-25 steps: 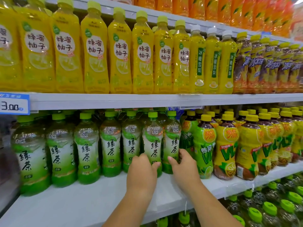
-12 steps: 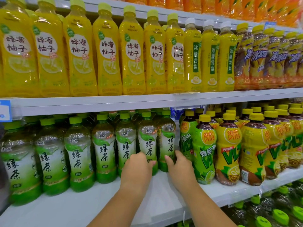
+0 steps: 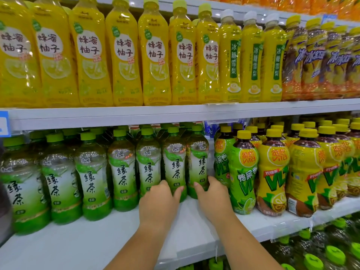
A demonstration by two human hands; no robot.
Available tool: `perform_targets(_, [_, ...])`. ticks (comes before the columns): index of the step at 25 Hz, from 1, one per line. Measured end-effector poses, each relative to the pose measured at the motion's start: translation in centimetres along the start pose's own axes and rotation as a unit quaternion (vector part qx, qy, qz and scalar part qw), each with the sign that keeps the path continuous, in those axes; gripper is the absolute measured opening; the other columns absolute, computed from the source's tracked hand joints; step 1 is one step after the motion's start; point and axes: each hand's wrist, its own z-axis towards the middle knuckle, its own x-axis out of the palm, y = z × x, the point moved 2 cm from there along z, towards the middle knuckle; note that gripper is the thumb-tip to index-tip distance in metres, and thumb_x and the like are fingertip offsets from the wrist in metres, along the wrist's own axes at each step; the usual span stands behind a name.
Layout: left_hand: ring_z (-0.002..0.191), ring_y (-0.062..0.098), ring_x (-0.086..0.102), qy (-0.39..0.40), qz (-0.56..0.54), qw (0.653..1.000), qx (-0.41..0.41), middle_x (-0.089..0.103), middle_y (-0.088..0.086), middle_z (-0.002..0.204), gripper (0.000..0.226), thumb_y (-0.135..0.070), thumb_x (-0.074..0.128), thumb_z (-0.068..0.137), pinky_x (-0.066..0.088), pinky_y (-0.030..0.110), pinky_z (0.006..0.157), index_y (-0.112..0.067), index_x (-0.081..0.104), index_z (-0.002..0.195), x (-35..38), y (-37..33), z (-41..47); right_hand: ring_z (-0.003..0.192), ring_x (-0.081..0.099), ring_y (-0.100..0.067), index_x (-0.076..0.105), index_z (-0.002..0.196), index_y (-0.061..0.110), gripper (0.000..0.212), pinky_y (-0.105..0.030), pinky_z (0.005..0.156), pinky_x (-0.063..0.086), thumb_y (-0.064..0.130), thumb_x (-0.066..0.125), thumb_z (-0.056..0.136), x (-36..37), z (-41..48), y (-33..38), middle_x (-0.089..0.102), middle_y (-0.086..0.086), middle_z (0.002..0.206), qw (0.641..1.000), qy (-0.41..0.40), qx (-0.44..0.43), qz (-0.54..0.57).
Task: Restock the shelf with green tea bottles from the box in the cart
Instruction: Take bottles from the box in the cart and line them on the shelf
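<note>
A row of green tea bottles [image 3: 122,172] with green caps stands upright on the middle white shelf [image 3: 87,240]. My left hand [image 3: 158,201] grips the base of one green tea bottle [image 3: 174,164] near the row's right end. My right hand [image 3: 211,197] grips the base of the rightmost green tea bottle [image 3: 198,158], fingers curled round its right side. Both bottles stand on the shelf, touching each other. The box and cart are out of view.
Yellow-capped lemon tea bottles [image 3: 272,172] crowd the shelf right of my right hand. Yellow honey-pomelo bottles [image 3: 120,55] fill the upper shelf [image 3: 175,112]. Green-capped bottles [image 3: 335,254] sit on the shelf below. The white shelf front lies bare before the green tea row.
Both hands have pushed slightly deeper onto the shelf with the two bottles, and the camera has moved closer and shifted right.
</note>
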Motion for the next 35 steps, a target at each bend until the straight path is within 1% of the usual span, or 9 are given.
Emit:
perform_targets(4, [0.077,0.023,0.066,-0.014,-0.01,1.0,-0.004,0.063,-0.004,0.077,0.047,-0.07,0.047,0.09,0.047,0.03,0.06,-0.024,0.053,0.082,0.4,0.4,0.1,0.096,0.066,-0.027,0.066,0.108,0.011,0.028,-0.038,0.084,0.054,0.035,0.066,0.093,0.1,0.0,-0.1,0.072,-0.006,0.101,1.0,-0.012,-0.011,-0.001])
perform_targets(12, [0.082,0.024,0.068,-0.008,-0.005,1.0,-0.016,0.066,-0.002,0.084,0.046,-0.068,0.049,0.091,0.045,0.031,0.06,-0.022,0.047,0.082,0.6,0.3,0.0,0.083,0.064,-0.025,0.066,0.102,0.013,0.029,-0.035,0.076,0.053,0.038,0.069,0.09,0.0,-0.1,-0.1,0.07,-0.005,0.092,1.0,-0.019,0.003,-0.015])
perform_targets(17, [0.092,0.024,0.066,0.02,-0.088,0.996,-0.011,0.068,-0.002,0.092,0.028,-0.049,0.055,0.095,0.047,0.031,0.069,-0.022,0.06,0.098,0.0,0.6,-0.8,0.096,0.064,-0.028,0.06,0.111,0.009,0.031,-0.031,0.078,0.048,0.035,0.062,0.094,-0.3,-0.4,0.2,0.068,-0.007,0.103,1.0,-0.013,0.018,-0.008])
perform_targets(19, [0.089,0.025,0.065,0.043,-0.132,0.99,-0.027,0.066,-0.001,0.088,0.02,-0.041,0.058,0.094,0.048,0.031,0.071,-0.021,0.06,0.094,-0.6,1.0,-1.7,0.094,0.063,-0.028,0.059,0.111,0.007,0.03,-0.03,0.075,0.045,0.033,0.06,0.096,-0.5,-0.9,0.7,0.068,-0.01,0.105,0.999,-0.004,0.037,0.002])
perform_targets(23, [0.085,0.018,0.058,0.104,-0.264,0.955,-0.081,0.059,-0.011,0.08,0.013,-0.026,0.062,0.093,0.045,0.027,0.076,-0.017,0.065,0.101,-1.9,1.9,-2.9,0.097,0.061,-0.033,0.056,0.114,0.007,0.032,-0.035,0.079,0.047,0.035,0.057,0.097,-1.4,-2.5,1.6,0.067,-0.014,0.108,0.997,0.031,0.069,0.001])
perform_targets(25, [0.106,0.02,0.06,0.14,-0.303,0.939,-0.086,0.066,-0.003,0.108,0.028,-0.029,0.062,0.094,0.044,0.025,0.088,-0.016,0.063,0.119,-2.7,2.2,-3.6,0.101,0.058,-0.029,0.054,0.125,0.009,0.041,-0.031,0.081,0.041,0.04,0.054,0.098,-2.0,-3.5,1.8,0.064,-0.012,0.119,0.995,0.055,0.08,0.006])
perform_targets(27, [0.122,0.019,0.056,0.161,-0.33,0.926,-0.09,0.06,0.003,0.135,0.05,-0.035,0.06,0.096,0.041,0.026,0.094,-0.013,0.052,0.14,-3.3,2.6,-4.4,0.107,0.054,-0.025,0.05,0.136,0.012,0.052,-0.029,0.084,0.035,0.047,0.051,0.098,-2.6,-4.5,1.9,0.059,-0.01,0.132,0.993,0.077,0.084,0.011])
perform_targets(30, [0.124,0.019,0.053,0.176,-0.342,0.919,-0.086,0.056,0.002,0.14,0.053,-0.041,0.057,0.096,0.044,0.032,0.101,-0.016,0.049,0.142,-4.4,3.2,-5.1,0.129,0.049,-0.024,0.046,0.144,0.016,0.059,-0.03,0.093,0.033,0.053,0.045,0.099,-3.6,-5.7,2.5,0.052,-0.005,0.145,0.992,0.099,0.077,0.017])
perform_targets(35, [0.123,0.018,0.053,0.243,-0.355,0.894,-0.123,0.053,-0.001,0.14,0.059,-0.05,0.056,0.094,0.041,0.031,0.096,-0.019,0.046,0.144,-6.6,3.7,-6.7,0.124,0.049,-0.015,0.048,0.143,0.02,0.051,-0.027,0.097,0.033,0.048,0.045,0.1,-4.9,-9.2,3.9,0.051,-0.001,0.145,0.982,0.127,0.114,0.084])
